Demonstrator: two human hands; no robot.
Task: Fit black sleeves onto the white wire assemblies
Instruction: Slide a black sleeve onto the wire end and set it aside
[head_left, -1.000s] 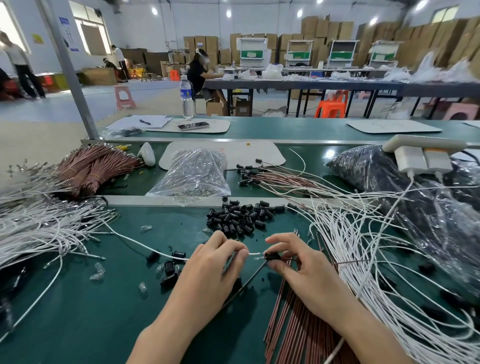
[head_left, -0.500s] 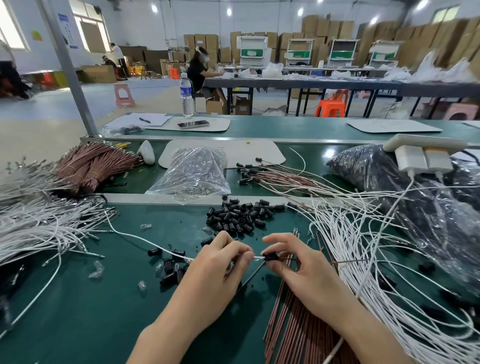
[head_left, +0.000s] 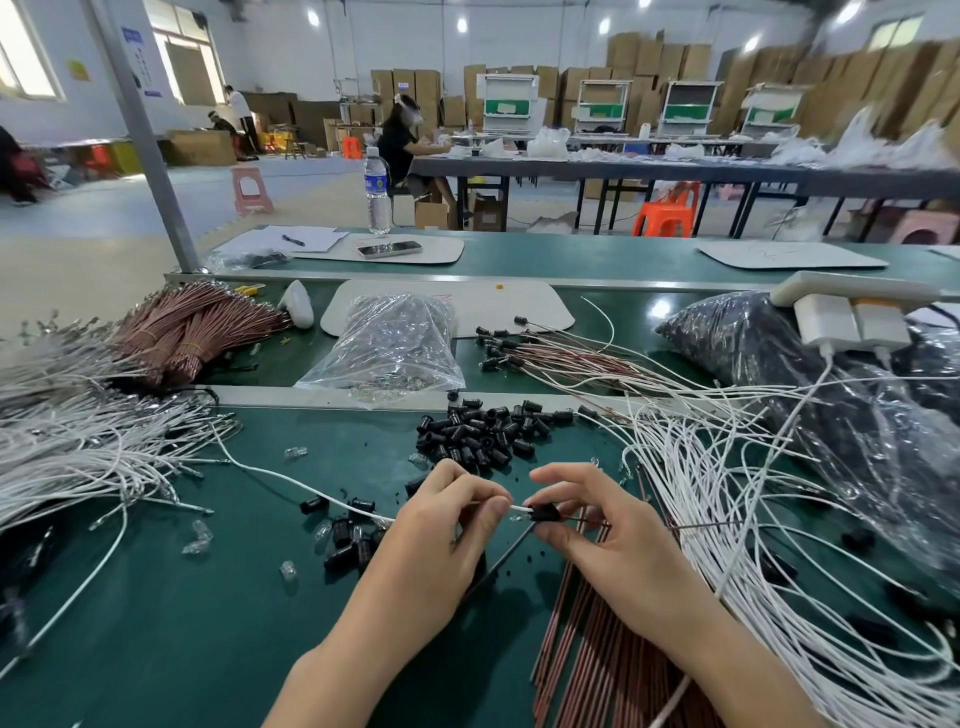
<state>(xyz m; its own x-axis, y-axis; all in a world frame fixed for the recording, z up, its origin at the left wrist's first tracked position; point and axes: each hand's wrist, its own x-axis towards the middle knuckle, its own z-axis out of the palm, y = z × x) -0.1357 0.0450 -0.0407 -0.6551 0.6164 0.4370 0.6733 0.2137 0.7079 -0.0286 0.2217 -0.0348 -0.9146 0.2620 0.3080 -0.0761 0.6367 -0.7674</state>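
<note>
Mid-fit, just above the tabletop (head_left: 182, 623). My left hand (head_left: 441, 525) pinches the white wire (head_left: 311, 486) close behind its tip. My right hand (head_left: 613, 535) pinches one black sleeve (head_left: 544, 513) between thumb and forefinger. The tip sits at the sleeve's mouth; can't tell if it has entered. Next, I judge: hold both in line and push the sleeve on. Spare sleeves (head_left: 483, 431) are heaped just beyond.

Worktop (head_left: 156, 649) near-L: bare green patch, passable, crossed only by one white wire (head_left: 291, 480) and a scatter of loose sleeves (head_left: 345, 540) w/ clear bulbs (head_left: 200, 535). Ahead, centre: heap of black sleeves (head_left: 483, 434) blocks the way, w/ clear bag (head_left: 395, 343) beyond it. R side shut off by white wire tangle (head_left: 753, 519) over copper-brown wires (head_left: 597, 649); far L by white wire pile (head_left: 78, 447).
</note>
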